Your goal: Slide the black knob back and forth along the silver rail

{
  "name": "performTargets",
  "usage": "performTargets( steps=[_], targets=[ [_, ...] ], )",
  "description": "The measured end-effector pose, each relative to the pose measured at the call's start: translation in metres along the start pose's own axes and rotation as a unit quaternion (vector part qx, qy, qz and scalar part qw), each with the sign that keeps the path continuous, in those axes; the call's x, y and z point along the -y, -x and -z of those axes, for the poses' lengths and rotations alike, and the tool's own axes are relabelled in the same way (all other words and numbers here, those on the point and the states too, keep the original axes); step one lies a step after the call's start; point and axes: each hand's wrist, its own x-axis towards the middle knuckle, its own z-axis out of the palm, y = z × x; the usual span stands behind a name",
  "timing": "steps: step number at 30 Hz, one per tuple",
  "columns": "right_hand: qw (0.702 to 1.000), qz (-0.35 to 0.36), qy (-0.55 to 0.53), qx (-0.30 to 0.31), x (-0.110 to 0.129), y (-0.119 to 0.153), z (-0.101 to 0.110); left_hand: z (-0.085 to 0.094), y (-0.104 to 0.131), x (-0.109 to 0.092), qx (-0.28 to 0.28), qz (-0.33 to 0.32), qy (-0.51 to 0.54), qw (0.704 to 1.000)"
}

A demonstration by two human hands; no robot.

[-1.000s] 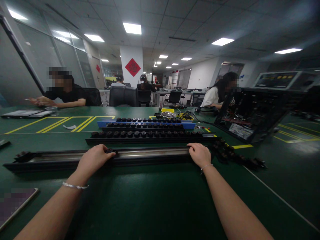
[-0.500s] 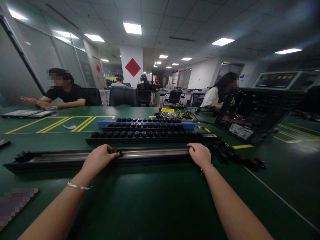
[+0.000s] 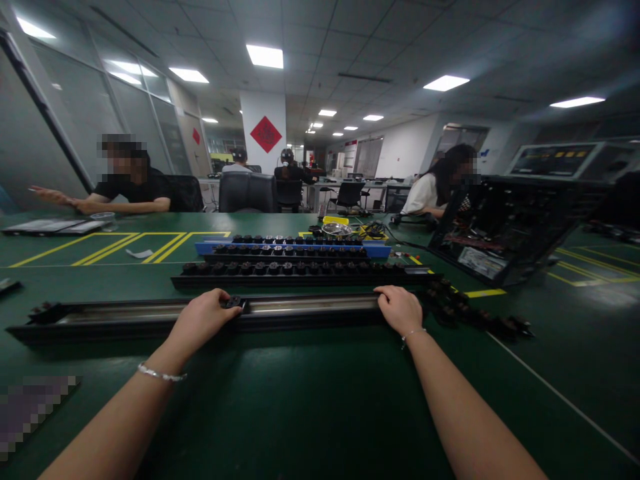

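Observation:
A long black rail (image 3: 305, 317) with a silvery inner channel lies across the green table. My left hand (image 3: 204, 316) pinches a small black module (image 3: 234, 303) in the channel near the rail's middle. Further right, my right hand (image 3: 400, 307) grips the rail, fingertips on its far edge. Another black piece (image 3: 46, 311) sits at the rail's left end. Just behind stands a black rail filled with round black modules (image 3: 287, 269), and beyond it a blue rail (image 3: 377, 250) with similar modules.
Loose black modules (image 3: 480, 317) lie in a chain at the right, below an open computer case (image 3: 505, 227). A metal dish (image 3: 337, 229) and cables are behind the rails. A person (image 3: 130, 180) sits at the far left, another (image 3: 430, 190) at the right.
My left hand has slid slightly right along the rail with the small black module. My right hand has not moved. The far-left person's hand has shifted left.

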Motion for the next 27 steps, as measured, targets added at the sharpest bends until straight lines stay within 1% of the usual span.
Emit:
performTargets(
  steps=[8,19,27],
  targets=[
    [1.000,0.004,0.005,-0.003,-0.0015,-0.0004,-0.0023,-0.0061,-0.0029,0.0032,-0.018,-0.013,-0.003,1.000],
    [1.000,0.006,0.004,-0.003,-0.0012,-0.0007,-0.0015,-0.0058,0.0005,-0.0015,-0.016,-0.020,0.018,1.000],
    [1.000,0.001,-0.002,-0.002,0.0011,0.0008,0.0003,-0.0103,0.0003,-0.0030,-0.018,-0.031,0.024,0.999]
  ],
)
